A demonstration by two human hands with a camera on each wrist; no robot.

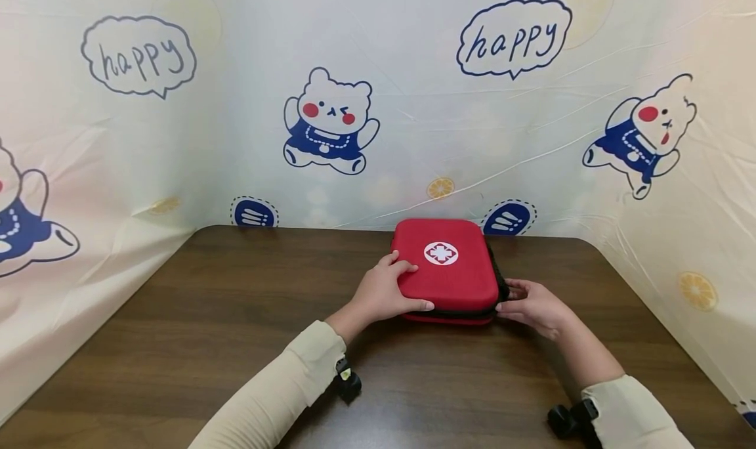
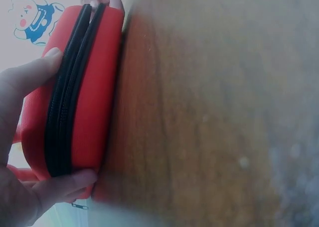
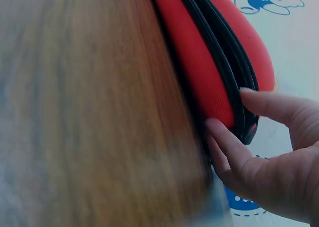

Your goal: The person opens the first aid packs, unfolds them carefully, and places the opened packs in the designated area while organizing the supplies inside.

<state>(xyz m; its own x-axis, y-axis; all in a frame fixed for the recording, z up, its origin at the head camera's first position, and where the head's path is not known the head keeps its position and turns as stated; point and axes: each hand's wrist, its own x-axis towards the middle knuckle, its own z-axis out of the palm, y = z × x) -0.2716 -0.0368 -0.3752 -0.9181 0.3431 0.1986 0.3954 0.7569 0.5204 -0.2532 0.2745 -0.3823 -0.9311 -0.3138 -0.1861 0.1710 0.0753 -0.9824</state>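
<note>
A red first-aid case [image 1: 447, 275] with a white cross emblem lies on the wooden table. Black zipper tape runs round its side; in the right wrist view the tapes [image 3: 227, 53] stand apart, leaving a dark gap. My left hand [image 1: 386, 290] grips the front left corner, its thumb on the front edge and fingers spread over the lid and left side. At the front right corner, my right hand [image 1: 534, 308] holds the side, thumb [image 3: 266, 102] at the zipper edge and fingers against the lower shell. A small zipper pull [image 2: 79, 206] hangs near the left hand.
The brown table [image 1: 236, 344] extends around the case, which sits toward its far edge. Behind and beside the table hangs a pale printed curtain [image 1: 413, 107] with cartoon bears. Each wrist carries a small black camera [image 1: 348, 380].
</note>
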